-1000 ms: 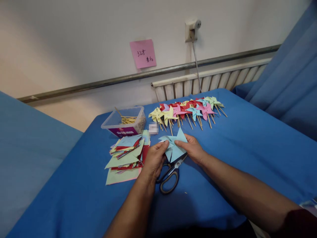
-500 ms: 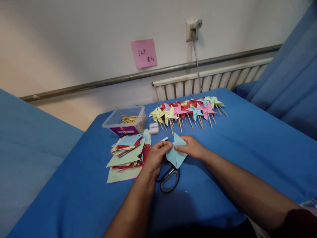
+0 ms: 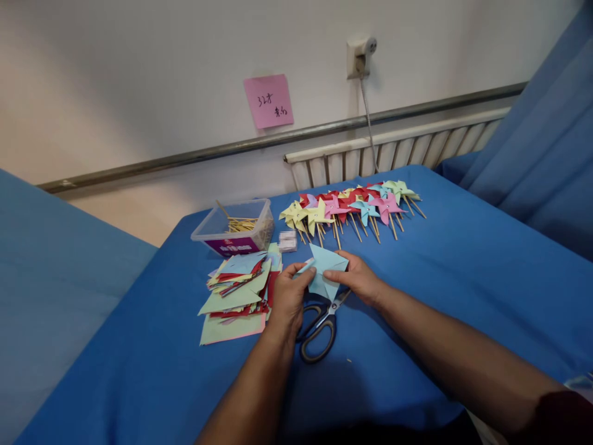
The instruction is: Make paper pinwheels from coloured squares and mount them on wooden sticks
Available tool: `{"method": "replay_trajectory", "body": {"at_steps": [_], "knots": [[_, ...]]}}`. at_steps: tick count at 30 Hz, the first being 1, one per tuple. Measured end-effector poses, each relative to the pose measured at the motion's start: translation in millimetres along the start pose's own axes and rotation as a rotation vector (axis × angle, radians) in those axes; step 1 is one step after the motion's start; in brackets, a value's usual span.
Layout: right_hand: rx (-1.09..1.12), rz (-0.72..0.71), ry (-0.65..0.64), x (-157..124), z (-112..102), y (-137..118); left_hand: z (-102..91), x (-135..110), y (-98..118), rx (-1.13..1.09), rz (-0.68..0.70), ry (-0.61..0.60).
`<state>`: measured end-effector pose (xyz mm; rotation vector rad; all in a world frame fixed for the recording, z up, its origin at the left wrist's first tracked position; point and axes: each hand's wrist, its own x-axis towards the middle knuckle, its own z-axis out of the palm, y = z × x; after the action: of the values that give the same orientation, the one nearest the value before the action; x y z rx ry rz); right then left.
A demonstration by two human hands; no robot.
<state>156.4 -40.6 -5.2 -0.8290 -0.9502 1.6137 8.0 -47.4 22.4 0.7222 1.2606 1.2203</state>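
A light blue sheet of paper (image 3: pixel 330 262), slit in from its corners, is held up between both hands over the table. My left hand (image 3: pixel 293 290) pinches its left side, thumb on top. My right hand (image 3: pixel 359 278) grips the right edge with the thumb across the face. Below the paper lie scissors (image 3: pixel 319 327) with black handles, their blades spread and partly hidden by the paper. To the left is a pile of coloured paper sheets (image 3: pixel 241 296), some with slits cut in them.
Behind the pile stands a clear plastic tub (image 3: pixel 234 228) of wooden sticks, with a small pale box (image 3: pixel 288 241) beside it. Several finished paper pinwheels (image 3: pixel 352 207) lie along the back. The blue-covered table (image 3: pixel 440 266) meets a wall with a radiator (image 3: pixel 398 148).
The light blue paper has turned and shifted slightly left and up in my hands. More of the scissor blades now shows beneath it.
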Motion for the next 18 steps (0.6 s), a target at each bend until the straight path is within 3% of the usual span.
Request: {"method": "replay_trajectory", "body": {"at_steps": [7, 18], "knots": [[-0.139, -0.034, 0.077, 2.2, -2.2, 3.3, -0.2, -1.0, -6.9, 0.047, 0.03, -0.052], [-0.258, -0.059, -0.042, 3.7, -7.9, 0.1, -4.8, -1.3, 1.1, 0.185, -0.009, -0.218]]}}
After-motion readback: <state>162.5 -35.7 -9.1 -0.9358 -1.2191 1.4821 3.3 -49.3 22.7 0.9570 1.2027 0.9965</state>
